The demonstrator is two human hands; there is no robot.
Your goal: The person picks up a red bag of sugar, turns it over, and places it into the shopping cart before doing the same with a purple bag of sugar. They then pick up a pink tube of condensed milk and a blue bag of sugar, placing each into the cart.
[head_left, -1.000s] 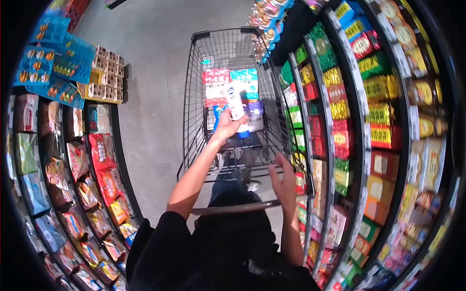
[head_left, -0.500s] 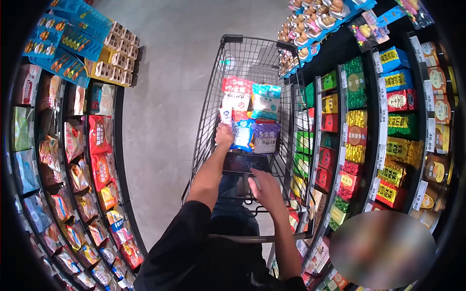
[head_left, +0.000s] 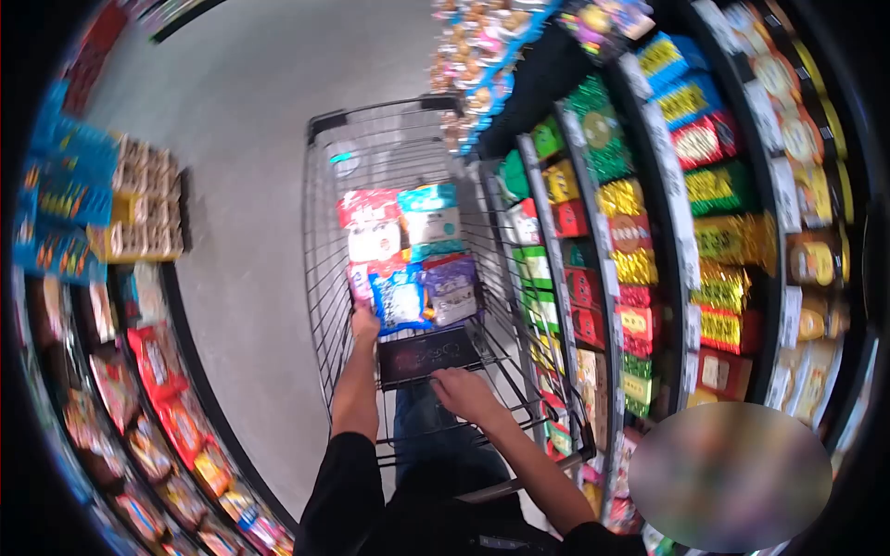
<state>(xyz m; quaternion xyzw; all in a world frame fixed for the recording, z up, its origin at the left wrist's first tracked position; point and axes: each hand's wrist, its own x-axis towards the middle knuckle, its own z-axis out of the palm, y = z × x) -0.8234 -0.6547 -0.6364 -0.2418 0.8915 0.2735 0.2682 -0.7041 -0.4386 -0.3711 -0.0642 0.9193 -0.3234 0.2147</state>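
My left hand (head_left: 365, 322) is closed on the near end of a pink packet (head_left: 359, 281) at the left side of the wire cart (head_left: 320, 222); motion blurs its fingertips. Beside that packet lie a blue packet (head_left: 400, 298) and a purple packet (head_left: 451, 291). Farther forward in the cart are a red and white packet (head_left: 373, 228) and a teal and white packet (head_left: 432, 222). My right hand (head_left: 464, 395), fingers curled in and nothing visible in them, is just behind the dark panel (head_left: 428, 358) of the cart.
Shelves of boxed and foil-wrapped goods (head_left: 630, 236) stand close along the cart's right side. On the left, beyond a strip of grey floor (head_left: 236, 306), are shelves with red bags (head_left: 159, 363) and a stand of small cartons (head_left: 146, 199).
The view has turned, so the cart sits farther left and lower. The packet at my left hand, raised before, now lies lower among the others. My right hand's spread fingers have curled in.
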